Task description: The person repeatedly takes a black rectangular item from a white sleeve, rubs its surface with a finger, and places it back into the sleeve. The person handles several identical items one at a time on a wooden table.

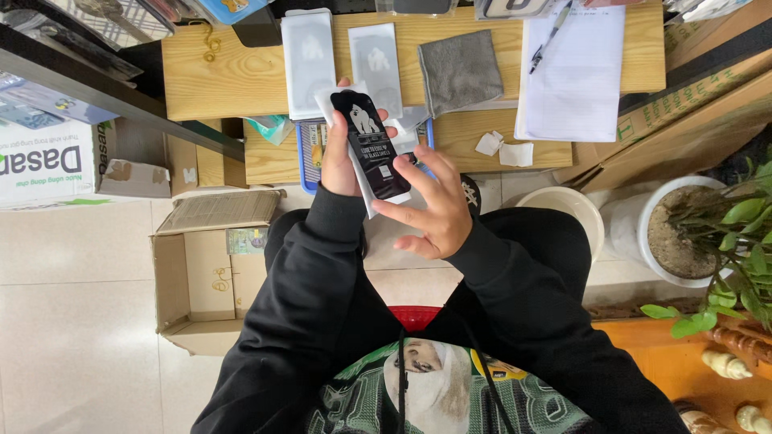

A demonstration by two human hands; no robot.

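Head view: my left hand (342, 157) fingers are gripping the slim black rectangular packet (371, 145), long axis pointing away; right hand (430, 205) fingers, spread wide, are touching its near end.

Black slim packet (371, 146) between left hand (338, 157), right hand (438, 209)

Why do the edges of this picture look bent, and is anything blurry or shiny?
In the head view, a wide lens curves the wooden table edges; the black packet in the left hand is sharp with mild sheen; the right hand looks crisp; light is soft, shadows faint.
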